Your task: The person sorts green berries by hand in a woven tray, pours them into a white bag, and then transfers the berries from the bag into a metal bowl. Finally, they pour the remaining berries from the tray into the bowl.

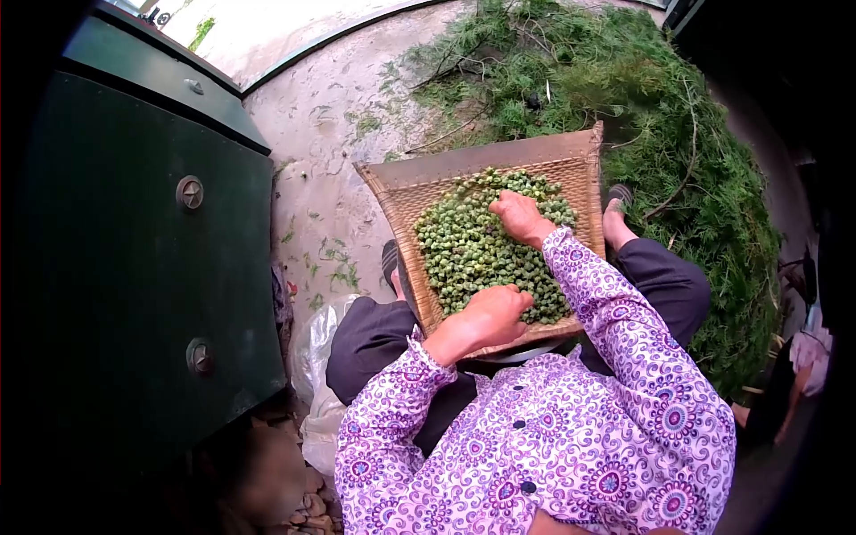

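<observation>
A woven winnowing basket [584, 178] rests across my lap, tilted, with a flat board-like strip along its far edge. Heaped inside are many small, round green seed cones [473, 242], some with darker spots. My right hand [520, 217] is over the far part of the heap, its fingers curled together and pointing down into the cones. Closer to my body, my left hand [489, 319] lies low over the near edge of the heap, fingers bent inward. What either hand pinches is hidden beneath the fingers.
Cut green conifer branches [642, 98] are piled on the concrete floor [312, 152] ahead and to the right. A dark green metal door [134, 259] stands on the left. Beside my left leg sits a clear plastic bag [316, 357], with stones or rubble [312, 508] behind it.
</observation>
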{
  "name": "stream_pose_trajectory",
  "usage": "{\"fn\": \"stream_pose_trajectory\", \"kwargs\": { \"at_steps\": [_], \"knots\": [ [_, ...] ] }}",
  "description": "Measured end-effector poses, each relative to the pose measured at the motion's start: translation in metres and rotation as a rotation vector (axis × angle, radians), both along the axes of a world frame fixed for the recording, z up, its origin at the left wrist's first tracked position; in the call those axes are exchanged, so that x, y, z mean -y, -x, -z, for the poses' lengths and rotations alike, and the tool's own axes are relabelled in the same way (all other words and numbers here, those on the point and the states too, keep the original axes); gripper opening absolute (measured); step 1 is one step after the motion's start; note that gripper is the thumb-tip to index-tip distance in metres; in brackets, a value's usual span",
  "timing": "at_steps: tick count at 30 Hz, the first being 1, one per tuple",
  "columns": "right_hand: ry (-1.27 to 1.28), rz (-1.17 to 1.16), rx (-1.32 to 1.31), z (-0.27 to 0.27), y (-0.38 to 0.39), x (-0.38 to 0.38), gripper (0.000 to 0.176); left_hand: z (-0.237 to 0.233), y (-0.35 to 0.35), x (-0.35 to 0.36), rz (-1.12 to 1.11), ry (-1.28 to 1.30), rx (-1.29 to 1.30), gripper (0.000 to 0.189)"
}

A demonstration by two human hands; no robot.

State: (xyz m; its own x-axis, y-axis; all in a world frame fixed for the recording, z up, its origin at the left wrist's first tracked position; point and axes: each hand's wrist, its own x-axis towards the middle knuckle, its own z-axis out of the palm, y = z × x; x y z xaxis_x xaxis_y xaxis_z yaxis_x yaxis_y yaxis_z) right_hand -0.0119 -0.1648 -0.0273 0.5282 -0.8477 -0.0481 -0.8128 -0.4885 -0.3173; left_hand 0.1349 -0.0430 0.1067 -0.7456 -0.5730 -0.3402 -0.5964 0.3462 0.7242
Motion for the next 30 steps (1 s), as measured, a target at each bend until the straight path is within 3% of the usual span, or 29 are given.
{"fn": "stream_pose_trajectory", "kwargs": {
  "at_steps": [2,4,5,6,10,14,17,20,22,24,26,30],
  "knots": [
    [0.007,0.009,-0.087,0.025,0.002,0.007,0.006,-0.006,-0.003,0.004,-0.011,-0.021,0.018,0.031],
    [-0.087,0.115,-0.134,0.012,-0.002,0.005,0.010,-0.009,-0.004,0.007,-0.009,-0.007,0.043,0.031],
    [-0.026,0.152,-0.028,0.021,0.002,0.001,0.009,-0.008,-0.005,0.007,-0.029,0.018,0.033,0.030],
    [-0.182,0.217,0.042,0.010,0.003,0.000,0.009,-0.007,-0.004,0.007,-0.029,0.016,0.032,0.030],
    [-0.081,0.301,0.285,0.020,0.026,-0.009,0.010,-0.006,-0.002,0.007,-0.011,0.033,0.036,0.030],
    [-0.697,0.538,0.592,-0.017,0.045,-0.034,0.010,-0.001,0.004,0.014,0.030,-0.012,0.119,0.038],
    [-0.806,0.442,0.795,-0.058,0.054,-0.062,0.010,0.015,0.008,0.015,-0.294,0.129,-0.070,0.042],
    [-0.856,0.392,0.932,-0.093,0.057,-0.093,0.011,0.029,0.019,0.018,-0.480,0.199,-0.136,0.046],
    [-0.835,0.331,0.955,-0.106,0.060,-0.108,0.012,0.040,0.031,0.009,-0.553,0.026,-0.345,0.038],
    [-0.788,0.318,0.988,-0.112,0.066,-0.117,0.011,0.045,0.044,-0.004,-0.675,-0.382,-0.620,0.026],
    [-0.761,0.286,1.015,-0.115,0.071,-0.124,0.010,0.042,0.051,-0.016,-0.734,-0.400,-0.736,0.019],
    [-0.432,0.331,0.905,-0.118,0.082,-0.129,0.006,0.048,0.054,-0.039,-0.816,-0.424,-0.748,0.021]
  ]
}}
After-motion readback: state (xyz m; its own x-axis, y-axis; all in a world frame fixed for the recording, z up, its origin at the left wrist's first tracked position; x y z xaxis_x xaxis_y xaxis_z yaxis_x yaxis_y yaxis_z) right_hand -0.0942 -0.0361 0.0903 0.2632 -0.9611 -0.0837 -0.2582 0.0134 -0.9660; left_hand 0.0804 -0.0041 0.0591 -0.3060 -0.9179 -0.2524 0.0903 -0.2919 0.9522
